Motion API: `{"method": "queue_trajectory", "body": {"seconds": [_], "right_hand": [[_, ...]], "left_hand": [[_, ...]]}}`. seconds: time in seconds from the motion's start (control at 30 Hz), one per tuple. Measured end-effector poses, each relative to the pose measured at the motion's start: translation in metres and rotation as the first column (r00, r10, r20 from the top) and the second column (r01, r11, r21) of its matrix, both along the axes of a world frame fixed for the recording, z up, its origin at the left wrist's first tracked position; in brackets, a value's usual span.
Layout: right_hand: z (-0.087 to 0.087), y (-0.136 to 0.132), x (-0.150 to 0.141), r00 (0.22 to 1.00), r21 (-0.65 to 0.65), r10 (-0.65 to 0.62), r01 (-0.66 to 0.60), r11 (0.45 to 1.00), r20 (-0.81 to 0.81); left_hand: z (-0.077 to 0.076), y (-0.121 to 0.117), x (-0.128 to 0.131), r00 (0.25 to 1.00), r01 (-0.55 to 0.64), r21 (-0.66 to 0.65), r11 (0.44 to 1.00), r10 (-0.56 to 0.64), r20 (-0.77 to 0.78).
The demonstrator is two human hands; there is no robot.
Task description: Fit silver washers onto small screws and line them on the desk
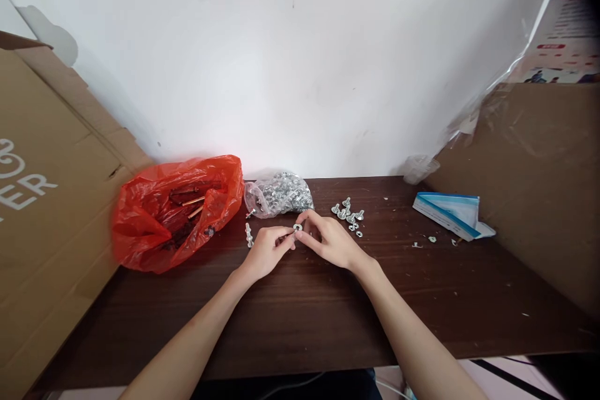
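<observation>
My left hand (269, 251) and my right hand (332, 240) meet fingertip to fingertip just above the table. A small silver metal nut (298, 227), ring-shaped, shows between the right thumb and forefinger. The left thumb and forefinger are pinched together right beside it; what lies between them is mostly hidden. To the right of my right hand lies a loose group of bolts (347, 212) with wide round heads, and several small nuts (359, 234) are in front of them. Left of my left hand, a short row of metal fasteners (249, 235) lies on the table.
Behind my hands, a clear plastic bag (285, 192) full of metal fasteners leans near the wall. A red plastic bag (140, 219) holding sticks stands at left. A blue-and-white packet (447, 212) and small scraps lie at right. Cardboard (51, 200) flanks the dark table (300, 319).
</observation>
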State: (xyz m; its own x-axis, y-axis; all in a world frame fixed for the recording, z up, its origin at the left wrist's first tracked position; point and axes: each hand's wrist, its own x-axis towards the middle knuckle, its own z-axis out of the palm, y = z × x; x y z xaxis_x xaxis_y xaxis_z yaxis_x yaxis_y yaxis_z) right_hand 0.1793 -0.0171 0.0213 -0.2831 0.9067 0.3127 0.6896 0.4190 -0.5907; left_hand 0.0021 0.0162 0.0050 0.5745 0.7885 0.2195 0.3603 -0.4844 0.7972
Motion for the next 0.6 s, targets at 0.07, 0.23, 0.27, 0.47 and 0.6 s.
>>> {"method": "queue_trajectory", "body": {"seconds": [0.07, 0.23, 0.27, 0.47, 0.6], "right_hand": [[-0.0001, -0.0005, -0.0003, 0.998, -0.016, 0.054, -0.055, 0.998, -0.020], [-0.0046, 0.0006, -0.0021, 0.999, -0.026, 0.049, -0.048, 0.998, 0.021], [-0.0049, 0.0009, -0.0021, 0.999, -0.019, 0.041, -0.040, 0.999, 0.033], [-0.0049, 0.0023, -0.0025, 0.999, -0.016, 0.005, -0.005, 1.000, 0.045], [-0.0090, 0.0041, -0.0044, 0.996, -0.024, -0.010, 0.012, 1.000, 0.087]], "left_hand": [[0.0000, 0.0000, 0.0005, 1.000, -0.007, 0.009, 1.000, 0.007, -0.006], [-0.0004, 0.0001, 0.0003, 1.000, -0.011, 0.010, 1.000, 0.011, -0.020], [-0.0004, 0.0000, 0.0003, 1.000, -0.011, 0.009, 1.000, 0.012, -0.023], [-0.0009, -0.0004, 0.0000, 0.999, -0.022, 0.010, 1.000, 0.022, -0.025], [-0.0019, -0.0017, 0.0002, 0.999, -0.016, 0.018, 1.000, 0.016, -0.037]]}}
